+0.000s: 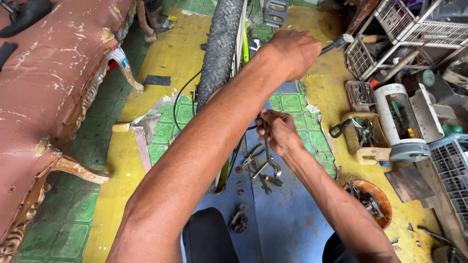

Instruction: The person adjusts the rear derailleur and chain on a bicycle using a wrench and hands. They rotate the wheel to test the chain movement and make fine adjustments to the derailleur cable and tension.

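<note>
head view: one camera looking down at a cluttered floor
left edge: a worn red sofa (53, 92) with carved legs fills the left side, leaving a strip of green tile beside it
right edge: white wire baskets (390, 29), a white tool holder (404, 122) and a wooden box of tools (363, 136) crowd the right side; an orange dish of small parts (378, 202) lies near the right forearm
open room: bare yellow floor (165, 53) between the sofa and the bike tyre (222, 44); a blue mat (287, 219) with some free space lies under the arms
floor clutter: pliers (253, 157), a spanner and loose bits lie on the mat just below the right hand
left hand (290, 51): reaches across past the tyre, fingers clenched round a hammer (339, 43), its metal head sticking out to the right
right hand (278, 129): lower, close beside the wheel, fingers curled tight on a small dark part; i cannot tell what the part is
tyre: upright, running from the top edge down between the arms, with a lime green frame (242, 46) just beside it
cable (183, 97): a black one loops off the left of the tyre
</note>
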Action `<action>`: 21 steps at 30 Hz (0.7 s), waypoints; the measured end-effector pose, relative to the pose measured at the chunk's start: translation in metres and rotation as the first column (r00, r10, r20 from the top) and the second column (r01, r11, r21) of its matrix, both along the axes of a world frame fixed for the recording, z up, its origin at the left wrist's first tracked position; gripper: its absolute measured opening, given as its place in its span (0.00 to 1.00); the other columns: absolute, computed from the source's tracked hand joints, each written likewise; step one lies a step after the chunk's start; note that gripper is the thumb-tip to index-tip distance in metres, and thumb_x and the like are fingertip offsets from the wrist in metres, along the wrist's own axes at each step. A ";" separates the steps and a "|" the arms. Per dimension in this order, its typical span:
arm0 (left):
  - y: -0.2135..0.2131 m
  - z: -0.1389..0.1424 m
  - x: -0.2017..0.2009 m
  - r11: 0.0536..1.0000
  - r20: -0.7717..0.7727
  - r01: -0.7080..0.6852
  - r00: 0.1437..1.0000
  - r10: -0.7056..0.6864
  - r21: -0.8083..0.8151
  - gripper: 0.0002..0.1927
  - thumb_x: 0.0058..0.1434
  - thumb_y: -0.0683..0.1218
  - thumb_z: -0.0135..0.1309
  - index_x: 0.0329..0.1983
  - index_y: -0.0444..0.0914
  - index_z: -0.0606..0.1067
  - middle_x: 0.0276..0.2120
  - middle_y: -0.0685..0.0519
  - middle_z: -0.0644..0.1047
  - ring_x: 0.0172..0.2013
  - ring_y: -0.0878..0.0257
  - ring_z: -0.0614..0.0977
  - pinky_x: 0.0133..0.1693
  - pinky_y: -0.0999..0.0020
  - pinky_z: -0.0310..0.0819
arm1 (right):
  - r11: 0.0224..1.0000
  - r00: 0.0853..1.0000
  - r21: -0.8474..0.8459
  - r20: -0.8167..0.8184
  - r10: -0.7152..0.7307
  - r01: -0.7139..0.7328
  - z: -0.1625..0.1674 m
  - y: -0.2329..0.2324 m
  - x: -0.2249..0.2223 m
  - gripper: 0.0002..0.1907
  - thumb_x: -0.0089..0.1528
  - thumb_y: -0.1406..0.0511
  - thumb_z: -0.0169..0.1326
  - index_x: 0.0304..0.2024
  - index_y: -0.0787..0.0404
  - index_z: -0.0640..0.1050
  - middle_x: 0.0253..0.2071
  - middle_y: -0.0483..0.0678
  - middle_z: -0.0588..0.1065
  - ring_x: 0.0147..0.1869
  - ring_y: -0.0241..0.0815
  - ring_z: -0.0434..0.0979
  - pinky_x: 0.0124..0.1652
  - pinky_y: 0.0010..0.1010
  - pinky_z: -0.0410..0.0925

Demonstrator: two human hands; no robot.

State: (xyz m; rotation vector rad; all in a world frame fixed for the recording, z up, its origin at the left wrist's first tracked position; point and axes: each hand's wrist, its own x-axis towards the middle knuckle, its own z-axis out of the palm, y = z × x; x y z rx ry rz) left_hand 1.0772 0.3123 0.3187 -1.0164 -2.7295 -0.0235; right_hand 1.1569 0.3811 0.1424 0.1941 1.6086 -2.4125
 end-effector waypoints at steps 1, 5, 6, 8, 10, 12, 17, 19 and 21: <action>-0.001 0.000 0.001 1.000 -0.001 0.004 1.000 -0.004 -0.001 0.10 0.56 0.37 0.56 0.41 0.38 0.80 0.46 0.44 0.81 0.47 0.46 0.83 0.45 0.52 0.78 | 0.999 0.999 0.030 -0.031 -0.015 0.016 -0.001 -0.002 0.002 0.10 0.67 0.65 0.54 0.37 0.69 0.78 0.26 0.49 0.74 0.21 0.37 0.70 0.19 0.28 0.60; -0.004 0.001 0.003 1.000 0.012 -0.004 1.000 0.004 0.011 0.12 0.53 0.37 0.58 0.41 0.38 0.80 0.48 0.45 0.80 0.48 0.47 0.82 0.45 0.53 0.78 | 0.990 0.993 0.107 -0.086 -0.080 0.089 -0.009 -0.004 0.008 0.11 0.68 0.66 0.52 0.40 0.70 0.79 0.26 0.49 0.74 0.20 0.37 0.70 0.16 0.26 0.56; -0.004 0.001 0.004 1.000 0.020 -0.005 1.000 0.005 0.010 0.12 0.53 0.38 0.59 0.41 0.38 0.80 0.48 0.45 0.79 0.48 0.47 0.82 0.45 0.53 0.78 | 0.987 0.991 0.119 -0.082 -0.102 0.111 -0.011 -0.003 0.010 0.11 0.68 0.66 0.52 0.42 0.69 0.79 0.26 0.48 0.75 0.20 0.36 0.71 0.16 0.25 0.57; -0.003 0.002 0.005 1.000 0.029 -0.009 1.000 0.008 0.001 0.11 0.54 0.37 0.59 0.42 0.38 0.80 0.49 0.45 0.80 0.48 0.47 0.82 0.45 0.53 0.78 | 0.951 0.979 0.290 -0.198 -0.054 0.111 -0.019 -0.002 0.014 0.14 0.68 0.65 0.51 0.48 0.69 0.80 0.27 0.48 0.76 0.19 0.36 0.71 0.16 0.26 0.59; -0.002 0.002 0.006 1.000 0.027 -0.017 0.999 0.018 -0.017 0.10 0.57 0.36 0.57 0.42 0.38 0.81 0.49 0.45 0.81 0.49 0.49 0.83 0.47 0.53 0.78 | 0.904 0.949 0.406 -0.316 0.004 0.132 -0.027 -0.002 0.015 0.17 0.69 0.64 0.49 0.55 0.68 0.79 0.28 0.48 0.77 0.20 0.36 0.72 0.19 0.26 0.62; -0.002 0.003 0.006 1.000 0.038 -0.022 0.999 0.022 -0.005 0.12 0.55 0.36 0.57 0.42 0.38 0.80 0.49 0.46 0.80 0.48 0.48 0.83 0.46 0.53 0.78 | 0.870 0.899 0.467 -0.432 0.069 0.158 -0.036 -0.005 0.014 0.20 0.70 0.63 0.48 0.61 0.66 0.76 0.29 0.48 0.77 0.22 0.34 0.75 0.23 0.25 0.68; -0.003 0.002 0.006 1.000 0.035 -0.025 0.999 0.025 -0.011 0.12 0.57 0.36 0.56 0.44 0.39 0.80 0.49 0.46 0.80 0.50 0.48 0.82 0.47 0.53 0.77 | 0.878 0.807 0.426 -0.585 0.084 0.217 -0.058 -0.007 0.003 0.20 0.72 0.64 0.47 0.64 0.65 0.74 0.32 0.48 0.77 0.27 0.34 0.78 0.29 0.25 0.70; -0.002 0.001 0.005 1.000 0.022 -0.025 0.999 0.025 -0.013 0.13 0.56 0.37 0.56 0.44 0.38 0.80 0.49 0.46 0.80 0.50 0.48 0.82 0.47 0.53 0.77 | 0.896 0.772 0.382 -0.631 0.073 0.228 -0.064 -0.008 0.000 0.19 0.72 0.64 0.47 0.64 0.65 0.74 0.34 0.48 0.78 0.30 0.34 0.78 0.32 0.25 0.71; -0.002 0.001 0.004 1.000 0.022 -0.016 1.000 0.015 0.014 0.12 0.57 0.37 0.55 0.44 0.39 0.79 0.49 0.46 0.80 0.49 0.48 0.82 0.46 0.52 0.77 | 0.901 0.750 0.359 -0.658 0.060 0.243 -0.065 -0.011 -0.001 0.18 0.73 0.65 0.47 0.64 0.65 0.74 0.36 0.48 0.79 0.31 0.34 0.78 0.34 0.25 0.72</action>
